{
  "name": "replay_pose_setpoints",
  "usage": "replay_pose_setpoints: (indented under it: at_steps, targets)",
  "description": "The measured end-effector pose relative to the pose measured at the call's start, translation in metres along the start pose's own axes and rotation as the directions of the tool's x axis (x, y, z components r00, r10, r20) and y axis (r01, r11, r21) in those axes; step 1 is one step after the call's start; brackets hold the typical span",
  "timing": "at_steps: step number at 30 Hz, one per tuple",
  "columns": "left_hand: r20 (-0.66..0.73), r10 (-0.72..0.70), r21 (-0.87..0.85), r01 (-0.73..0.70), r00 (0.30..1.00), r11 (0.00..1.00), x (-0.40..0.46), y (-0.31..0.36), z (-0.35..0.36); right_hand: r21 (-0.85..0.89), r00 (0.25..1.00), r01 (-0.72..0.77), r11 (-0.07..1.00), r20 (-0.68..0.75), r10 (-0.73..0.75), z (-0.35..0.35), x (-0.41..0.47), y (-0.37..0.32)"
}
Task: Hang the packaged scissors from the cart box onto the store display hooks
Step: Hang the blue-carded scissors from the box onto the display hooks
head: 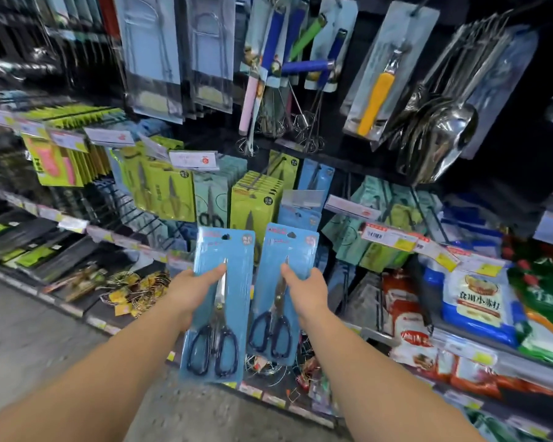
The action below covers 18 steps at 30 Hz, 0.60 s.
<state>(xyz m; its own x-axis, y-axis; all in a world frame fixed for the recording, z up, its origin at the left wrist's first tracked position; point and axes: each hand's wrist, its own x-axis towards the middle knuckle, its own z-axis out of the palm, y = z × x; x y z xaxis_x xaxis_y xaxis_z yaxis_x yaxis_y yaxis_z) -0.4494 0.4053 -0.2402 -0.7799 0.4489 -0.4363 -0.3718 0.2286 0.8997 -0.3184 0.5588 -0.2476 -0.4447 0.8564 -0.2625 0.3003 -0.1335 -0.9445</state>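
Observation:
I hold two blue cards of packaged black-handled scissors upright in front of the display. My left hand (190, 290) grips the left scissors pack (219, 314) by its left edge, thumb across the front. My right hand (307, 290) grips the right scissors pack (283, 298) by its right edge. Each card has a hang hole at the top. Just above them, more blue scissors packs (312, 186) hang on a display hook behind a clear price tag holder (302, 199). The cart box is out of view.
Green scissors packs (256, 202) and teal ones (211, 199) hang to the left. Whisks (268, 116), tongs and steel ladles (441, 129) hang above. Bagged goods (476, 301) fill the lower right shelf. Grey floor (29, 339) lies at the lower left.

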Motion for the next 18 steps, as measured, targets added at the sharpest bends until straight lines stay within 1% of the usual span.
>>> replay_pose_setpoints:
  at_steps: [3, 5, 8, 11, 15, 17, 18]
  targets:
    - [0.011, -0.017, 0.010, 0.017, 1.000, 1.000, 0.019, 0.011, 0.007, 0.034, 1.000, 0.001, 0.999, 0.012, -0.001, 0.001, 0.023, -0.006]
    - [0.030, -0.004, 0.029, 0.003, 1.000, 1.000, 0.032, 0.015, 0.013, 0.056, 1.000, -0.005, 0.998, 0.019, 0.004, 0.000, 0.037, -0.007]
    - [0.036, 0.020, 0.041, -0.022, 0.999, 0.999, 0.042, 0.021, 0.023, 0.043, 1.000, -0.007, 0.999, -0.009, 0.007, 0.001, 0.053, -0.006]
    - [0.053, -0.011, 0.059, 0.008, 0.999, 0.998, 0.040, 0.031, 0.038, 0.038, 1.000, 0.006, 0.999, -0.011, -0.005, 0.001, 0.067, -0.006]
    - [0.049, -0.035, 0.071, 0.031, 0.998, 0.997, 0.051, 0.029, 0.044, 0.039, 1.000, 0.001, 0.999, -0.001, -0.001, 0.003, 0.079, -0.008]
    - [0.061, 0.011, 0.063, -0.014, 0.998, 0.998, 0.067, 0.020, 0.041, 0.034, 1.000, -0.010, 0.999, -0.008, 0.010, 0.005, 0.083, -0.008]
    - [0.069, -0.004, 0.061, 0.000, 0.998, 0.998, 0.084, 0.010, 0.036, 0.029, 1.000, -0.013, 1.000, -0.014, 0.013, 0.006, 0.084, -0.009]
